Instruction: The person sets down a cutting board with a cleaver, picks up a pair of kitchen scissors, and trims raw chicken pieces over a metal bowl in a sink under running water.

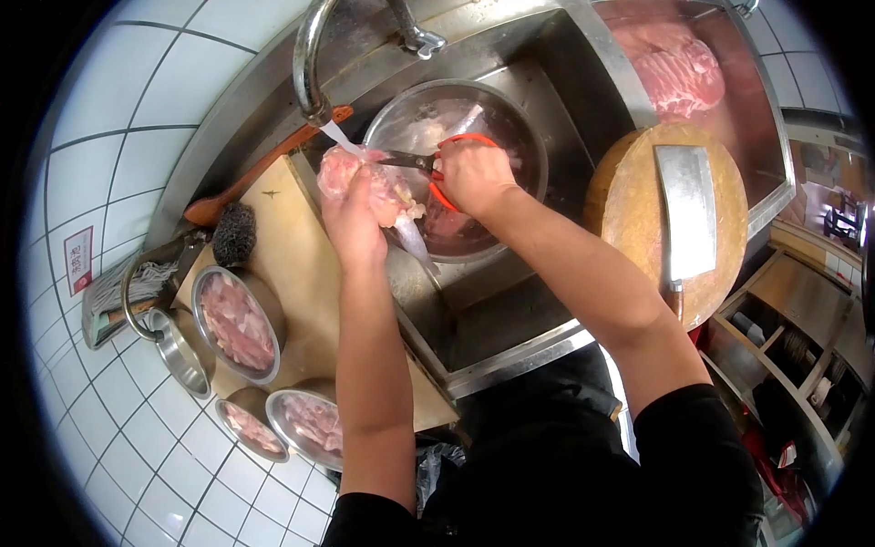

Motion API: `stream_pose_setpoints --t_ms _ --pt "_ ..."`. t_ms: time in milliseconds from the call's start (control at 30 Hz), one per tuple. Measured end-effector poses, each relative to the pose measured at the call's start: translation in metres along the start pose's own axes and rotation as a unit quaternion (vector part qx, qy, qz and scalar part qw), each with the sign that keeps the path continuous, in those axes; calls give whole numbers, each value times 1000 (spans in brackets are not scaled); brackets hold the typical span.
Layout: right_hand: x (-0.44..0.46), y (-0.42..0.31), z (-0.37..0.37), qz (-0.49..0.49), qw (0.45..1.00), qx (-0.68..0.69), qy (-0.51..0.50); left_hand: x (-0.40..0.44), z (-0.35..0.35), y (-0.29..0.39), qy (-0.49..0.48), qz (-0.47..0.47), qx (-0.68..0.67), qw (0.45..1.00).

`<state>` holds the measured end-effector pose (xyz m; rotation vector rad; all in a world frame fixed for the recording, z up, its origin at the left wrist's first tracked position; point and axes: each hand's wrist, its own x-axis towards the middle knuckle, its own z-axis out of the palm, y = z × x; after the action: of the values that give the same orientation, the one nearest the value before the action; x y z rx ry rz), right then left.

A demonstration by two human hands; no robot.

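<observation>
My left hand [355, 226] is closed around a pale pink piece of raw poultry [340, 171] with a bony end hanging below. Water [339, 137] runs onto the meat from the tap above. In my right hand [478, 175] is a pair of scissors [407, 160] with red handles, its dark blades reaching against the poultry's right side. Whether the blades are fully closed is hard to see. Beneath both hands a round metal bowl [540, 182] stands in the sink, holding water and more raw pieces [447, 223].
The curved tap [306, 77] hangs close above my left hand. On the right, a cleaver [685, 214] lies on a round chopping block [629, 205]; a meat slab [679, 73] sits in the basin behind. Meat-filled bowls [273, 365] and a dark scrubber [234, 233] are at left.
</observation>
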<state>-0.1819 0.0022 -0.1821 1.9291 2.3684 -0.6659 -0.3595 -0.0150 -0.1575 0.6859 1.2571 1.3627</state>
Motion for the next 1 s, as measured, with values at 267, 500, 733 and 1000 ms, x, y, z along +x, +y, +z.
stream_pose_setpoints --t_ms 267,500,733,1000 --pt "-5 -5 3 61 965 210 -145 10 -13 -5 -64 -60 -109 990" --pt "-22 -25 20 203 601 709 -309 8 -24 -23 -34 -126 -186 974" --pt "-27 -29 41 168 445 812 -338 14 -49 -55 75 -206 -215 952" --pt "-33 -11 15 105 987 118 -15 4 -36 -44 99 -50 -97 989"
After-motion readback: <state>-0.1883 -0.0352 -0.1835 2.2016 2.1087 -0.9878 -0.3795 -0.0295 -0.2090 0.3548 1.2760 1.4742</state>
